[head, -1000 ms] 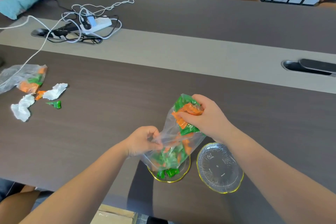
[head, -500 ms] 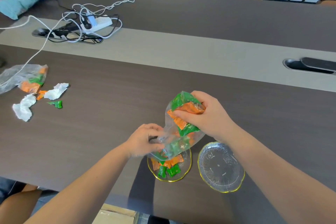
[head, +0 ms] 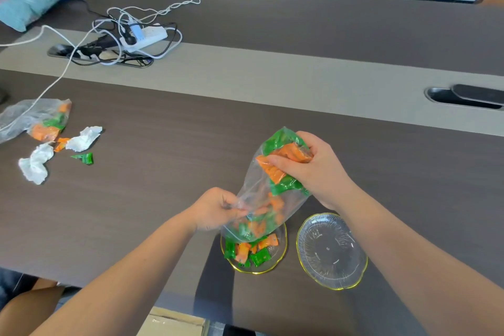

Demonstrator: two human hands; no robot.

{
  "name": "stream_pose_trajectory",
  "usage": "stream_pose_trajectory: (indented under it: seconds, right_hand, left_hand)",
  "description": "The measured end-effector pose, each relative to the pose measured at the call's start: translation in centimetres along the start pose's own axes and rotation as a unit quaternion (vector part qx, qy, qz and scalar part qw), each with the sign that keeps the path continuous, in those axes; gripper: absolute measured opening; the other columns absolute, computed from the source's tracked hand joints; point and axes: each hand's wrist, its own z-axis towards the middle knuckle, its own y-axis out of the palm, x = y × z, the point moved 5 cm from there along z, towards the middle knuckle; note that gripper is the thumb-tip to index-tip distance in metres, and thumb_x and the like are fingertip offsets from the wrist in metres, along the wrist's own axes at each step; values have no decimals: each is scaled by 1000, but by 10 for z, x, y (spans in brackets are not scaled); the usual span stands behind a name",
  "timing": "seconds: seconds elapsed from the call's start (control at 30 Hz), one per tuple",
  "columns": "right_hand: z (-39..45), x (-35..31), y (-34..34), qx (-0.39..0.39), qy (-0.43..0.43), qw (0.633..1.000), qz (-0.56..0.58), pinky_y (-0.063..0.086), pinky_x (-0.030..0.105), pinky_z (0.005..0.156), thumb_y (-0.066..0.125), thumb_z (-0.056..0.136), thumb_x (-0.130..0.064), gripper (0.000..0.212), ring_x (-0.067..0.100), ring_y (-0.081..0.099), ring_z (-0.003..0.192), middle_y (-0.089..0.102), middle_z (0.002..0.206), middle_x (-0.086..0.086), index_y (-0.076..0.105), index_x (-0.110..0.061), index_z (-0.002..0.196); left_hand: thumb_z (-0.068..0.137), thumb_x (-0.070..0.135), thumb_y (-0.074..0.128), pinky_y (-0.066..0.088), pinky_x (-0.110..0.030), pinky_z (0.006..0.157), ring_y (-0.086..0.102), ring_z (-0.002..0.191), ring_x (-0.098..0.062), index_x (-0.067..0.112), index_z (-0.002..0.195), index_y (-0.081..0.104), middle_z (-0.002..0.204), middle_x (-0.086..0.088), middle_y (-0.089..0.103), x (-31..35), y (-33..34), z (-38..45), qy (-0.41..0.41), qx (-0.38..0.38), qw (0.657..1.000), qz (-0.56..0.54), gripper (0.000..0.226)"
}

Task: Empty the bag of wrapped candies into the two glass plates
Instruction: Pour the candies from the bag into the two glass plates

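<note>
A clear plastic bag (head: 256, 194) of green and orange wrapped candies hangs upside down, mouth downward, over the left glass plate (head: 283, 249). My right hand (head: 311, 169) grips the bag's raised bottom end, squeezing candies inside. My left hand (head: 215, 209) pinches the bag's edge near its mouth. Several candies (head: 251, 251) lie in the left plate. The right glass plate (head: 331, 251), gold-rimmed like the other, holds nothing and sits under my right forearm.
At the far left lie a second candy bag (head: 35, 120), crumpled white tissues (head: 81, 139) and a loose green candy (head: 83, 158). A power strip with tangled cables (head: 136, 35) sits at the back left. A cable port (head: 466, 95) is at the right. Table edge runs near my body.
The bag has been lifted higher and tipped more, and more candies have dropped from its mouth into the left plate. Both hands keep their grip.
</note>
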Motion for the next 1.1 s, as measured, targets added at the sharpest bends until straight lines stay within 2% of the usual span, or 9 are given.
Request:
stream_pose_trajectory:
  seconds: [0.13, 0.23, 0.37, 0.47, 0.53, 0.67, 0.87, 1.03, 1.1]
  right_hand:
    - [4, 10, -16, 29, 19, 999, 42, 57, 44, 75, 82, 69, -12, 32, 21, 62, 74, 64, 80, 9, 62, 1, 91]
    - [6, 17, -30, 53, 29, 996, 62, 57, 49, 77, 81, 70, -10, 36, 26, 62, 77, 64, 84, 15, 60, 5, 95]
    - [6, 24, -50, 86, 41, 990, 99, 58, 40, 71, 80, 71, -7, 30, 22, 66, 76, 68, 83, 11, 63, 0, 95]
    - [5, 26, -63, 102, 40, 985, 134, 56, 30, 59, 79, 72, -5, 23, 15, 68, 66, 69, 73, 1, 66, -10, 90]
    - [5, 28, -70, 117, 41, 981, 152, 56, 28, 54, 77, 73, -4, 21, 14, 67, 62, 69, 72, 2, 66, -11, 88]
    - [3, 37, -87, 141, 50, 974, 168, 55, 27, 53, 74, 77, -5, 17, 13, 66, 60, 69, 75, 7, 65, -8, 92]
    - [-1, 59, -106, 168, 85, 962, 196, 58, 30, 64, 74, 78, -8, 14, 17, 65, 68, 69, 73, 3, 64, -13, 86]
    - [-6, 68, -120, 185, 103, 948, 236, 56, 27, 59, 73, 77, -7, 15, 14, 64, 64, 66, 71, 1, 62, -15, 83]
    - [-10, 71, -133, 192, 112, 943, 248, 58, 29, 60, 72, 78, -8, 15, 18, 65, 69, 66, 79, 4, 63, -16, 86]
  left_hand:
    - [84, 6, 64, 43, -4, 53, 58, 51, 12, 24, 69, 70, 49, 23, 65, 9, 6, 2, -2, -3, 1000, -2, 23]
    - [85, 5, 63, 52, -10, 58, 66, 61, 6, 17, 84, 75, 69, 16, 71, 14, 11, 5, -4, 5, 1000, -17, 17]
    - [83, 7, 65, 57, -19, 57, 71, 68, -4, 1, 94, 74, 81, -1, 75, 25, 15, 8, -11, 21, 998, -61, 15]
    - [80, 9, 69, 60, -38, 75, 72, 89, -23, 0, 98, 73, 100, -15, 75, 31, 15, 15, -9, 29, 997, -68, 20]
    - [78, 10, 71, 58, -39, 78, 71, 91, -23, 2, 96, 73, 102, -19, 74, 35, 17, 19, -8, 33, 997, -65, 20]
    - [77, 11, 73, 52, -23, 71, 63, 70, -3, 11, 85, 76, 80, -5, 75, 48, 25, 24, 7, 37, 998, -56, 9]
    - [77, 13, 73, 47, -14, 57, 57, 55, 4, 20, 72, 74, 56, 13, 67, 60, 30, 28, 20, 31, 999, -32, 9]
    - [78, 18, 72, 46, -28, 59, 54, 64, -12, 18, 72, 76, 70, -1, 66, 75, 37, 31, 14, 23, 999, -22, 8]
    - [77, 15, 72, 45, -25, 55, 53, 61, -14, 19, 68, 75, 70, -4, 66, 87, 44, 34, 22, 12, 999, -23, 10]
